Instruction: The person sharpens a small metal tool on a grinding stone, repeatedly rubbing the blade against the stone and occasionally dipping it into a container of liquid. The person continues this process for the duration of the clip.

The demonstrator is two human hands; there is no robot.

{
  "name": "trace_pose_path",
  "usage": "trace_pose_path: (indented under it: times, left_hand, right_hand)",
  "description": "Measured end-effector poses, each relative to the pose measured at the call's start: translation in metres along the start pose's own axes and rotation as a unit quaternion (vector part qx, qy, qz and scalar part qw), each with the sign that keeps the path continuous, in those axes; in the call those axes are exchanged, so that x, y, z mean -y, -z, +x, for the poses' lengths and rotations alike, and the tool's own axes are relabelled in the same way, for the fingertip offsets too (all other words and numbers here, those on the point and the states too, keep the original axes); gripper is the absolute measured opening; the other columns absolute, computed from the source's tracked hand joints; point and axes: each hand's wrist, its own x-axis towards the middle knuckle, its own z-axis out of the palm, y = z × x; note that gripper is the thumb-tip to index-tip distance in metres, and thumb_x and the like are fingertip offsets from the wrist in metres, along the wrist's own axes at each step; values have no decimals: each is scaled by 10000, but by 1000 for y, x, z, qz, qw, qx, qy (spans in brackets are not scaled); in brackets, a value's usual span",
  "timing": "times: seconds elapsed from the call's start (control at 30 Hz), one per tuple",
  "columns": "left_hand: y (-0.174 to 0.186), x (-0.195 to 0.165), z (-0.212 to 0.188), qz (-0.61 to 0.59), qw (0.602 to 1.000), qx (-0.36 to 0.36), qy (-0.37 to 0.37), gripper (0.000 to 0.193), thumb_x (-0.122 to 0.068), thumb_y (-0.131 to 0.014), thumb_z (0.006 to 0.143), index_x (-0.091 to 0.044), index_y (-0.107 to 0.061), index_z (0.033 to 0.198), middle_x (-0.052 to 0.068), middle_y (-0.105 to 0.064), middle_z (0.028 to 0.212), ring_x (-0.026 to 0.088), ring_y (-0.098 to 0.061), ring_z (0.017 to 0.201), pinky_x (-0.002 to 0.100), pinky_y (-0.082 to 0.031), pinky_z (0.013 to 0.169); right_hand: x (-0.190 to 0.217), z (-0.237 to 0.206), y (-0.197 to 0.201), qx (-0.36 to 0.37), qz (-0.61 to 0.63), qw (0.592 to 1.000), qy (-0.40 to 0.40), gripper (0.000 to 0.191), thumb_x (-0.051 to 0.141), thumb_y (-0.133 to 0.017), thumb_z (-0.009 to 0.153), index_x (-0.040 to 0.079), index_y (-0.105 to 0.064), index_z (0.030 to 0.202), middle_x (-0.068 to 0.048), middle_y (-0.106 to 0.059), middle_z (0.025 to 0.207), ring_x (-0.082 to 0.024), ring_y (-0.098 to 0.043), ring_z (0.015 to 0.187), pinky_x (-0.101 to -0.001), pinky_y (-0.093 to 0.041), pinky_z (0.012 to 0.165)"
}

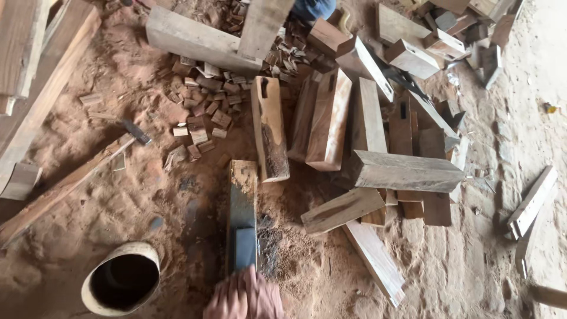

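Block (245,248), grey and flat, lies on the near end of a dark plank (242,201). The plank lies on the sandy ground (118,195) in the lower middle of my view and points away from me. Only one hand (245,295) shows, at the bottom edge, and it touches the near edge of the block or is just at it. From the way the fingers (221,302) lie, I judge it is the right hand. The left hand is out of the picture. The fingers are bent downward and close together, but they are blurred and cut by the frame, so I cannot tell if they hold something or only press.

A heap of sawdust (286,251) lies just to the right of the block. A round pot (121,282) with a dark opening stands to the left, apart from the plank. Short beams (401,171) with cut slots are piled further to the right, and small chips (204,112) are scattered beyond the far end of the plank.

To handle the block well, I think the hand should press flat and straight down, because the plank is narrow and lies on loose sand. A push to the side could tip it or slide the block off the edge. I would also keep the wrist low and keep the sawdust off the block face.
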Motion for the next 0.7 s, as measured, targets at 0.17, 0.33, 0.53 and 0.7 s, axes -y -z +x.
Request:
trace_pose_path:
  times: [0.17, 0.33, 0.53, 0.7]
  left_hand:
    - [-5, 35, 61, -15, 969, 238, -67, 425, -196, -576, 912, 50, -606, 1258, 245, -653, 1262, 350, -622, 1181, 436, -494, 1024]
    - [25, 14, 29, 25, 971, 230, -54, 518, -209, -575, 843, 34, -600, 1299, 217, -649, 1314, 297, -636, 1176, 378, -492, 1018]
    - [13, 5, 5, -70, 987, 141, 29, 505, -202, -616, 830, 34, -615, 1277, 217, -646, 1276, 335, -664, 1172, 444, -539, 1053]
    - [-14, 32, 67, -15, 971, 233, -41, 357, -178, -642, 884, 16, -643, 1183, 211, -695, 1217, 301, -672, 1110, 404, -515, 1006]
  right_hand:
    - [5, 26, 15, -25, 44, 997, -65, 801, 419, -656, 888, -76, -355, 1440, -170, -724, 956, -323, -705, 703, -445, -549, 552]
    - [13, -18, 1, -8, 5, 1000, 16, 605, 391, -669, 864, 26, -508, 1318, -224, -734, 995, -376, -715, 779, -435, -570, 609]
    - [6, -18, -8, 4, 58, 998, -17, 405, 341, -521, 1027, 45, -501, 1303, -153, -665, 838, -341, -659, 612, -449, -540, 515]
    - [-8, 37, 15, -9, 72, 993, -89, 761, 424, -634, 869, -50, -315, 1372, -197, -682, 740, -342, -645, 529, -470, -518, 438]
